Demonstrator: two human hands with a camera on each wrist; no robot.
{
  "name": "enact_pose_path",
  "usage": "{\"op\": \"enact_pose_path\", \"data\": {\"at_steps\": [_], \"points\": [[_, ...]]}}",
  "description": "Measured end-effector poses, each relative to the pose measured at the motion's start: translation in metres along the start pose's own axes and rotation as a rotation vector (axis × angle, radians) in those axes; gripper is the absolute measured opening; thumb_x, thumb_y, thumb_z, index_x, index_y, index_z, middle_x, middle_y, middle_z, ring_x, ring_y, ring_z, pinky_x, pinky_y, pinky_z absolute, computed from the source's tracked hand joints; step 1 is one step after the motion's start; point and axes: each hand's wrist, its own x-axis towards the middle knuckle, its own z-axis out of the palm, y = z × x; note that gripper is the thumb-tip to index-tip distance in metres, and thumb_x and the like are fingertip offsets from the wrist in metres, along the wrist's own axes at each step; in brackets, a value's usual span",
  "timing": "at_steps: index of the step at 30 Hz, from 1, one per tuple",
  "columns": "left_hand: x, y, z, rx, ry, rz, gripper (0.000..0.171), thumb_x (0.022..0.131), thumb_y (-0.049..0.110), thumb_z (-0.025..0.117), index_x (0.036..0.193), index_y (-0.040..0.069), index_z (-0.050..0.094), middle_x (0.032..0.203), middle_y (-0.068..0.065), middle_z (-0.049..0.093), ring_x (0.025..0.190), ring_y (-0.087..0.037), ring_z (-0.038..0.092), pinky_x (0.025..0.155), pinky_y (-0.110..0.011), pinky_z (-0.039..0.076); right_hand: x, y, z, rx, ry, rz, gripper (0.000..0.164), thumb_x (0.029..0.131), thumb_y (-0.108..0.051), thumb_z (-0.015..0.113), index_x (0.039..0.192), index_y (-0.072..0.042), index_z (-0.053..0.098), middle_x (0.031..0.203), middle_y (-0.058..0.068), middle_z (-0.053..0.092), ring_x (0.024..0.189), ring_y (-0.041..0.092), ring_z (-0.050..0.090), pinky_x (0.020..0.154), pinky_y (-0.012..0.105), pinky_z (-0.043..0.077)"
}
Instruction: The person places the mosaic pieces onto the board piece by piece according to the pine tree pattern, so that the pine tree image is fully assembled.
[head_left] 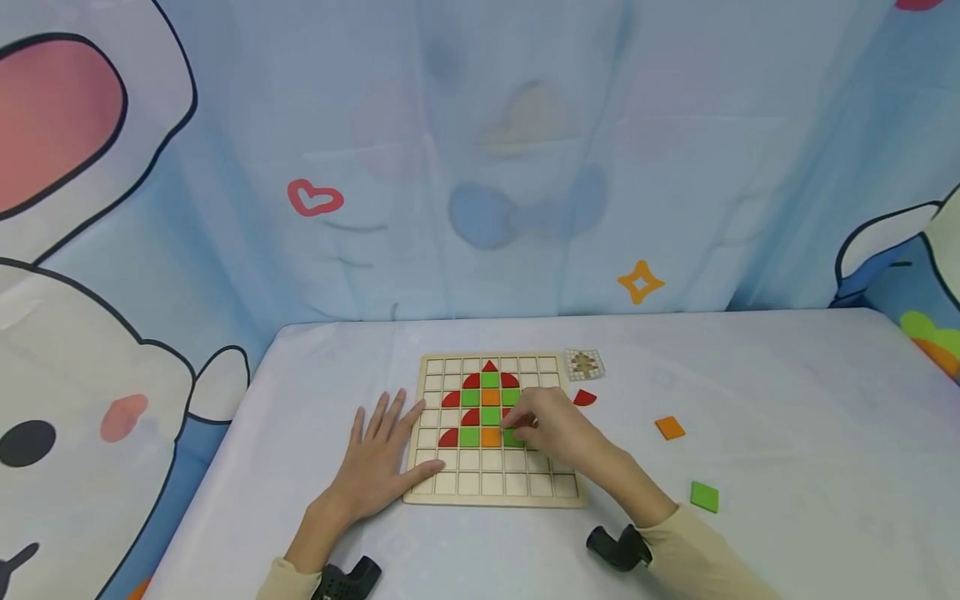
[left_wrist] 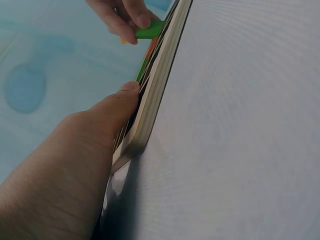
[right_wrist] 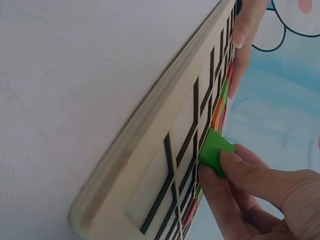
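A wooden grid board [head_left: 465, 485] lies on the table, with red, green and orange pieces set in a tree-like pattern. My right hand [head_left: 557, 427] pinches a green square tile [right_wrist: 215, 150] between thumb and fingers, at the right of the pattern's lowest row. In the right wrist view the tile is tilted, one corner at the board's surface. Spread out at the board's left side, my left hand [head_left: 382, 467] rests with its thumb on the board's face. The left wrist view shows that thumb [left_wrist: 117, 105] over the edge. My right hand covers some cells.
A small picture card [head_left: 585, 365] lies by the board's top right corner. To the right are a loose red rounded piece [head_left: 584, 398], an orange square [head_left: 670, 427] and another green square [head_left: 704, 497]. A printed blue curtain [head_left: 525, 250] hangs behind the table.
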Motion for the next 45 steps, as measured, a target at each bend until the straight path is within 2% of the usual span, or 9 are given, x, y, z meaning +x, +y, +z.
{"op": "enact_pose_path", "data": {"at_steps": [8,16,28,35,40,45], "points": [[0.0,0.001,-0.001,-0.002,0.008,0.003,0.09,0.095,0.063,0.061,0.166,0.015,0.032,0.174,-0.016,0.018,0.161,-0.04,0.005,0.124,-0.067,-0.003,0.002,-0.004,0.002,-0.044,-0.016,0.024,0.015,0.085,0.011,0.08,0.096,0.002,0.083,0.09,0.003,0.073,0.081,0.014,0.063,0.07,0.025,0.057],[-0.003,0.001,0.0,-0.004,0.004,0.009,0.089,0.095,0.062,0.061,0.165,0.014,0.033,0.174,-0.017,0.017,0.161,-0.041,0.005,0.124,-0.067,-0.003,0.002,-0.016,0.007,-0.17,-0.035,0.068,0.017,0.083,0.011,0.081,0.097,0.002,0.083,0.093,0.007,0.075,0.092,0.022,0.069,0.081,0.033,0.062],[-0.003,-0.001,0.0,0.008,0.012,0.0,0.089,0.095,0.064,0.06,0.165,0.015,0.034,0.173,-0.016,0.019,0.16,-0.041,0.007,0.124,-0.068,-0.001,0.001,-0.022,0.011,-0.233,-0.021,0.053,0.016,0.084,0.011,0.081,0.098,0.004,0.082,0.092,0.008,0.072,0.094,0.023,0.066,0.085,0.034,0.062],[-0.003,0.0,0.0,0.006,0.01,0.008,0.089,0.095,0.063,0.061,0.165,0.014,0.034,0.173,-0.017,0.019,0.16,-0.041,0.007,0.124,-0.068,-0.002,0.0,-0.02,0.012,-0.277,-0.012,0.016,0.013,0.083,0.011,0.081,0.094,0.004,0.083,0.088,0.007,0.069,0.087,0.021,0.062,0.081,0.032,0.061],[-0.001,0.0,0.0,0.012,0.012,0.014,0.09,0.095,0.063,0.062,0.165,0.014,0.034,0.173,-0.017,0.019,0.16,-0.041,0.007,0.124,-0.068,-0.001,-0.001,-0.017,0.011,-0.262,-0.006,0.025,0.013,0.083,0.01,0.082,0.095,0.003,0.083,0.086,0.005,0.069,0.085,0.02,0.061,0.081,0.032,0.061],[0.0,0.0,0.001,0.012,0.01,0.013,0.09,0.095,0.063,0.062,0.165,0.015,0.033,0.174,-0.017,0.018,0.161,-0.041,0.006,0.124,-0.068,-0.002,-0.005,-0.008,0.007,-0.187,-0.005,0.014,0.016,0.085,0.009,0.08,0.099,0.001,0.083,0.09,0.003,0.072,0.09,0.021,0.065,0.082,0.033,0.061]]}}
